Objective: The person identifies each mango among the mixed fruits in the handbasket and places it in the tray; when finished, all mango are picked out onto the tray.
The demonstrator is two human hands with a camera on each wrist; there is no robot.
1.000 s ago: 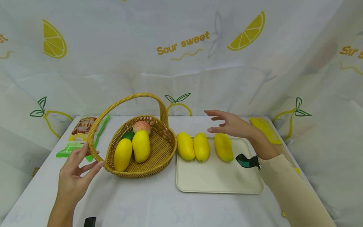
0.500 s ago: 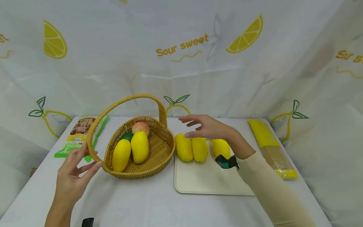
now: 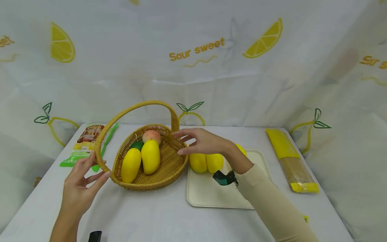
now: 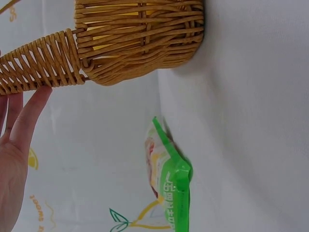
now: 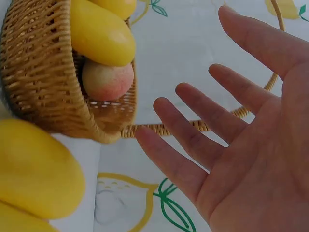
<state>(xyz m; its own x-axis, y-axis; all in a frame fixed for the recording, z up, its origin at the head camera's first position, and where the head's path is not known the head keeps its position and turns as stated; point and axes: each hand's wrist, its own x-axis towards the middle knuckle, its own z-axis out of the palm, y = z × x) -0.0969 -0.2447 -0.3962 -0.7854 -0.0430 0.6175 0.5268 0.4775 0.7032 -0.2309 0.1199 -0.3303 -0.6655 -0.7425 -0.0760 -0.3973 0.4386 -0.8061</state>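
Observation:
A wicker basket (image 3: 163,183) with a tall arched handle stands left of centre. Two yellow mangoes (image 3: 151,158), a peach (image 3: 152,135) and a partly covered green fruit (image 3: 137,145) lie inside. My left hand (image 3: 79,190) holds the left foot of the handle between thumb and fingers. Over the basket's right rim, beside the handle's other foot, hovers my right hand (image 3: 207,143). Its fingers are spread and hold nothing in the right wrist view. Beneath and behind that arm, more mangoes (image 3: 198,164) lie on a cream tray (image 3: 211,196), partly hidden.
A green-edged food packet (image 3: 87,141) lies at the back left, behind my left hand. To the tray's right is a yellow packet (image 3: 291,164) with a clear middle. A lemon-print curtain (image 3: 193,84) hangs behind the table.
My right hand has swept left, from above the tray's far right mango to the basket's right rim. The left hand keeps its hold on the handle, and the basket has stayed put.

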